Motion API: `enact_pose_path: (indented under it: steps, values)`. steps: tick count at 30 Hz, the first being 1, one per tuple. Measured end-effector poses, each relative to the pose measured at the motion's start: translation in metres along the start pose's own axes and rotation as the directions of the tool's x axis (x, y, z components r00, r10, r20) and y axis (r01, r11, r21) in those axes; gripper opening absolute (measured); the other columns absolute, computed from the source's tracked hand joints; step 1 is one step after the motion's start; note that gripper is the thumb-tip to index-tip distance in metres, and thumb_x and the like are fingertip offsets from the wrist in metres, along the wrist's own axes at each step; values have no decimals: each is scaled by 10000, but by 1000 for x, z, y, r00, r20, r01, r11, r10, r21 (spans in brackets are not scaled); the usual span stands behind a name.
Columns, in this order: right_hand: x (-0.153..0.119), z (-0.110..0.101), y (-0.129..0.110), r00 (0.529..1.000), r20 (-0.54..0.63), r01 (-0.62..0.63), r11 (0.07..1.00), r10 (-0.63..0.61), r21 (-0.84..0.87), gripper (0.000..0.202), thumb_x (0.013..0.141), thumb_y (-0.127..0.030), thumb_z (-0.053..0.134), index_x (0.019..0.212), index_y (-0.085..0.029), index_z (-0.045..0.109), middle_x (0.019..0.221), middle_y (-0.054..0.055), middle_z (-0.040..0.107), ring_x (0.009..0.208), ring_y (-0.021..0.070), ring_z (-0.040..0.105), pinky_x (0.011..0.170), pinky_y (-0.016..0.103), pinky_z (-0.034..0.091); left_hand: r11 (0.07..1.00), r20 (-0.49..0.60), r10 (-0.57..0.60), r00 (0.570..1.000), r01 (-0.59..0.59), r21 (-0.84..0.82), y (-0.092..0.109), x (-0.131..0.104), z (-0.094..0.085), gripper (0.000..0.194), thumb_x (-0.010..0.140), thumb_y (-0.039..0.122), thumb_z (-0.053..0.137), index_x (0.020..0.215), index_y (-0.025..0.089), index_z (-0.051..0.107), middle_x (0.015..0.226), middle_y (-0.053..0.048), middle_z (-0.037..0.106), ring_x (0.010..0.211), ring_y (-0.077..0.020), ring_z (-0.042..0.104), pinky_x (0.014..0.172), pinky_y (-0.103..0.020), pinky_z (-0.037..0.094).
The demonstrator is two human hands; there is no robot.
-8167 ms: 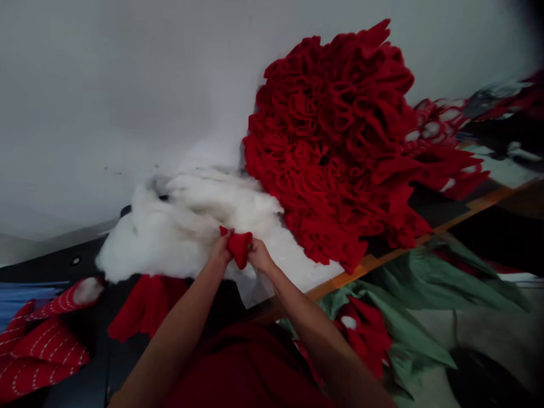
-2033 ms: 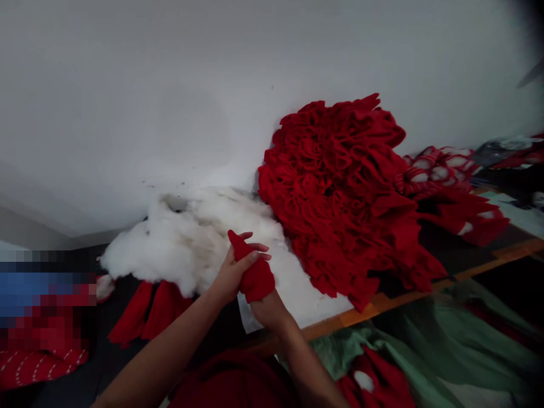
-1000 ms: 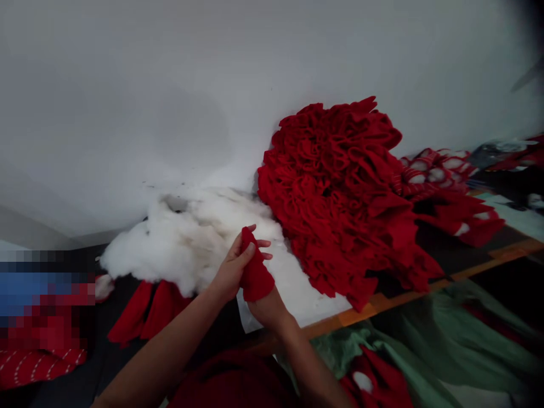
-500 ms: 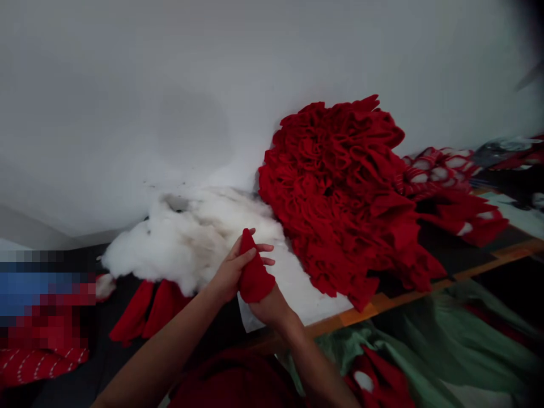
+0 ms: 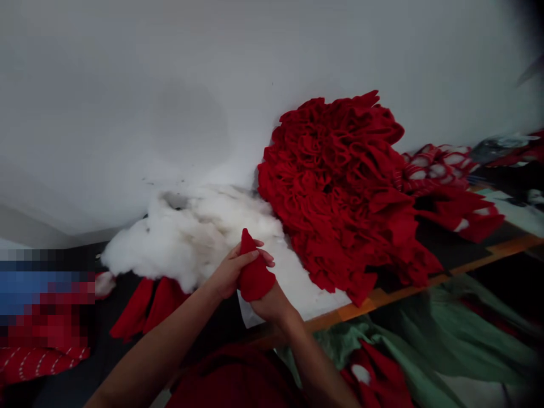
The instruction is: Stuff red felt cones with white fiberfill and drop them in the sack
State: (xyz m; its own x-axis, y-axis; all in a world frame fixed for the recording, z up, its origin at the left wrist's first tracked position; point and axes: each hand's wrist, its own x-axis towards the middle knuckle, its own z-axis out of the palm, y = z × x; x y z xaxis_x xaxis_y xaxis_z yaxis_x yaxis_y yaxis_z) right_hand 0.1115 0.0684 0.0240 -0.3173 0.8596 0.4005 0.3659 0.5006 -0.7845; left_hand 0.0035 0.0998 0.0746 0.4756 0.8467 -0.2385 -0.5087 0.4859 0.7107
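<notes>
A small red cloth piece (image 5: 256, 279), pointed at its top, covers the fingers of my right hand (image 5: 272, 303), whose wrist comes out of its lower opening. My left hand (image 5: 229, 271) grips the same piece from the left, its thumb lying across the cloth and its fingertips showing on the far side. How the fingers inside the cloth are bent is hidden. Behind the hands lies a heap of white fluffy stuffing (image 5: 170, 243). To the right rises a big pile of red cloth pieces (image 5: 335, 192).
A white sheet (image 5: 297, 283) lies under the pile's left edge. Two red pieces (image 5: 157, 306) rest left of my arms. Striped red-and-white items (image 5: 437, 167) sit at the right. Green cloth (image 5: 459, 334) hangs by the table's wooden edge (image 5: 395, 294).
The fingertips of my left hand have curled closer around the red piece, and its top looks more pointed. The view has shifted slightly.
</notes>
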Motion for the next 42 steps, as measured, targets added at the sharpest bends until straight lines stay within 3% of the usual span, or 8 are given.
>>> enact_pose_path:
  steps: [7,13,16,22,27,33,37,42]
  values:
    - [-2,3,3,991,-98,91,995,-95,-49,548,694,-85,421,1227,-213,444,1211,72,559,1163,222,482,955,416,420,976,-335,77,939,-139,-165,8,12,-1,136,707,245,636,743,162,534,791,-17,656,743,-168,635,648,-278,489]
    - [-12,11,2,999,-48,1,997,3,82,528,716,-164,475,1237,-236,425,1156,50,597,1039,221,575,860,381,502,996,-111,-50,993,42,-73,9,5,3,258,753,371,572,889,152,556,883,-96,671,756,-197,642,625,-283,487]
    - [-11,10,-1,999,-45,-24,994,29,105,514,710,-172,501,1213,-262,447,1095,37,625,941,220,619,792,366,536,993,-15,-115,993,115,-5,8,3,2,286,748,332,580,963,146,552,890,-125,673,767,-218,643,643,-310,489]
    - [-6,16,0,997,-69,-35,999,32,-42,458,704,-107,436,1145,-202,512,1035,84,637,994,257,596,823,415,512,996,-118,-42,992,50,68,0,1,3,347,717,240,613,1042,169,513,940,-121,666,790,-221,638,623,-302,487]
    - [-8,10,7,997,-42,-57,998,58,21,447,684,-145,482,1128,-179,522,1057,93,636,979,241,601,814,398,513,998,-146,-58,988,61,20,1,0,1,284,720,242,613,970,144,523,910,-123,672,795,-218,641,690,-334,497]
    - [-15,6,1,941,-294,-108,973,166,204,303,728,-136,478,991,-199,614,945,50,672,842,184,627,755,322,520,982,-339,10,941,-73,-176,7,8,-5,213,744,285,594,902,160,527,861,-70,678,775,-191,648,728,-324,499]
    - [-16,9,1,965,-260,-24,996,45,81,301,741,-124,432,928,-209,652,893,51,683,826,194,626,727,326,521,964,-174,14,985,-60,-261,6,4,-5,351,784,412,492,1004,142,537,951,-115,660,826,-246,642,780,-399,481]
    - [-20,13,6,972,-207,77,981,-113,-178,470,738,-115,420,1194,-191,510,1151,89,598,1084,249,535,923,452,429,931,-231,53,972,-132,-341,4,1,-6,254,760,262,496,972,144,571,942,-90,666,893,-251,626,856,-416,447]
